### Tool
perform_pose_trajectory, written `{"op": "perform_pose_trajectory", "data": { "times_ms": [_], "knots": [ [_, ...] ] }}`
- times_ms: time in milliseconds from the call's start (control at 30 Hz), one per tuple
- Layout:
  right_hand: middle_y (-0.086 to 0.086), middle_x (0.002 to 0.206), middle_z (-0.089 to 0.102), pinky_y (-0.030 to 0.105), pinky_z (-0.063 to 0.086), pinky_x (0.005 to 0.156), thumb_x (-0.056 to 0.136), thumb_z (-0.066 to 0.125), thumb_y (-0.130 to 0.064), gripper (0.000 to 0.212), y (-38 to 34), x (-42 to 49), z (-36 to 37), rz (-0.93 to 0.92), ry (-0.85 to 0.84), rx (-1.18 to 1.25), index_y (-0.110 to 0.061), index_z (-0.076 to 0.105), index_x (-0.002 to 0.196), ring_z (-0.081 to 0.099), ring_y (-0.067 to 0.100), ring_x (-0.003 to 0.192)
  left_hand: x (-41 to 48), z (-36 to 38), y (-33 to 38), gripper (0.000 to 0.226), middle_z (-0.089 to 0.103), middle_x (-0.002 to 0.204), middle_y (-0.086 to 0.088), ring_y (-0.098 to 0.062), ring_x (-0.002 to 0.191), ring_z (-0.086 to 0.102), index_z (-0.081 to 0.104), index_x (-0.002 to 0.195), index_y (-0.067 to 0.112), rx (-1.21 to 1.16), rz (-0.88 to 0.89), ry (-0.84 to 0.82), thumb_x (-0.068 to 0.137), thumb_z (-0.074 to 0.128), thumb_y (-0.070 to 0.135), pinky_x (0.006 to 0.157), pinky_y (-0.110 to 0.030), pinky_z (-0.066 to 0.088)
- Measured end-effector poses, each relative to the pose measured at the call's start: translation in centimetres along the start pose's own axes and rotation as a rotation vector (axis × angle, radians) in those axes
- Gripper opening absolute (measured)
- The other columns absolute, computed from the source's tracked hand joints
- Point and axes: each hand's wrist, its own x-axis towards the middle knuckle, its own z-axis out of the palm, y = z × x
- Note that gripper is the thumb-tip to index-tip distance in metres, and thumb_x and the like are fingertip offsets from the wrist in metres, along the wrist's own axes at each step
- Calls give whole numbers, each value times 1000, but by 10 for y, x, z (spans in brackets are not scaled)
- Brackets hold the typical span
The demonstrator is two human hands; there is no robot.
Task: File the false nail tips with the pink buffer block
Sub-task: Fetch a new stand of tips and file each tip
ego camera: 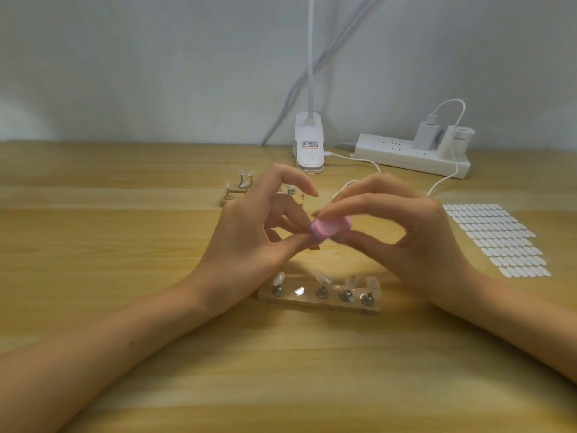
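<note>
Nearest to us, two bare forearms reach in from the lower corners over the wooden surface [156, 385]. Just beyond them lies a wooden holder [318, 303] with a row of metal pegs, most of them carrying clear false nail tips [323, 278]; one peg shows only its shiny cap.

Above that holder our hands meet. The right hand [406, 232] pinches the pink buffer block [331, 227] between thumb below and fingers above, in the air between the two hands. The left hand [249, 232] has its thumb and a finger closed on a small piece, seemingly a single nail tip [313, 238], touching the block's left end; blur hides its shape. The left hand's other fingers are raised and loosely curved.

To the right, level with the hands, a sheet of white oval stickers [496, 239] lies flat. Behind the left hand a second holder [237, 192] with more tips is partly hidden. Farthest back, near the wall [156, 57], stand a white clip lamp base [309, 148] and a white power strip [402, 156] with a charger [424, 135] plugged in and a white cable [449, 173] trailing over the surface.
</note>
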Motion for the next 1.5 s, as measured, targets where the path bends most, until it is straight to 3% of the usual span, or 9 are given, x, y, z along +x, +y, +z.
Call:
{"op": "perform_pose_trajectory", "data": {
  "times_ms": [67, 200, 367, 633, 967, 1133, 1267, 1367, 1500],
  "knots": [
    [1, 100, 70, 43, 50, 83, 86, 74, -22, 18, 0, 0, 4, -58, -26, -41, -13, 77, 101, 65, 16, 96, 0, 0, 0, 42, 72, 74, 3, -14, 73, 74, 54, 110, 17, 1, -4, 2, 81, 84, 15, 53, -29, 52],
    [4, 99, 70, 44, 53, 80, 85, 73, -19, 20, 4, 2, -2, 46, 24, 12, -9, 76, 102, 67, 17, 95, 0, -1, -1, 42, 74, 77, 2, -16, 77, 76, 54, 111, 17, -5, -14, 4, 81, 83, 9, 58, -41, 58],
    [2, 95, 70, 49, 51, 79, 85, 73, -23, 19, 2, 2, 1, 24, 5, -34, -12, 77, 101, 67, 17, 91, 1, -1, -1, 40, 74, 76, 2, -14, 77, 76, 54, 109, 16, -4, 6, -3, 82, 83, 9, 52, -22, 51],
    [4, 92, 69, 44, 51, 78, 85, 73, -22, 20, 3, 3, -1, 57, 21, -16, -11, 77, 101, 66, 18, 88, 0, -2, -2, 42, 74, 77, 3, -14, 77, 76, 54, 109, 17, 1, 6, 3, 81, 82, 5, 56, -26, 55],
    [2, 93, 67, 42, 51, 77, 86, 71, -26, 20, 1, 2, 0, 3, 15, -42, -16, 76, 103, 63, 16, 89, 0, -1, 0, 40, 73, 75, 5, -12, 76, 75, 54, 107, 19, 11, 25, 14, 82, 82, 6, 53, -17, 48],
    [5, 93, 67, 42, 53, 77, 85, 73, -23, 22, 4, 2, -1, 67, 36, -2, -14, 75, 105, 65, 18, 88, 0, -1, 0, 41, 74, 76, 4, -14, 78, 76, 54, 107, 20, 3, 9, 9, 81, 82, 5, 54, -28, 53],
    [4, 94, 66, 35, 52, 80, 86, 73, -23, 20, 3, 1, 3, 12, -11, 4, -13, 76, 103, 63, 16, 90, 0, 0, 2, 38, 74, 76, 4, -11, 77, 75, 55, 107, 18, 27, 22, 6, 83, 83, 11, 50, -20, 47],
    [3, 93, 65, 33, 53, 81, 85, 73, -21, 21, 5, 1, 0, 104, 36, 42, -13, 76, 104, 63, 15, 89, 0, 0, 3, 40, 74, 76, 5, -13, 79, 76, 55, 107, 19, 15, 11, 1, 81, 83, 7, 54, -15, 46],
    [-1, 95, 64, 24, 50, 81, 86, 72, -22, 21, 6, 0, 0, 115, 51, 35, -16, 73, 106, 62, 15, 91, -1, 1, 3, 41, 75, 77, 4, -13, 80, 76, 55, 106, 21, 13, 31, -2, 81, 82, 5, 55, -18, 49]
  ]
}}
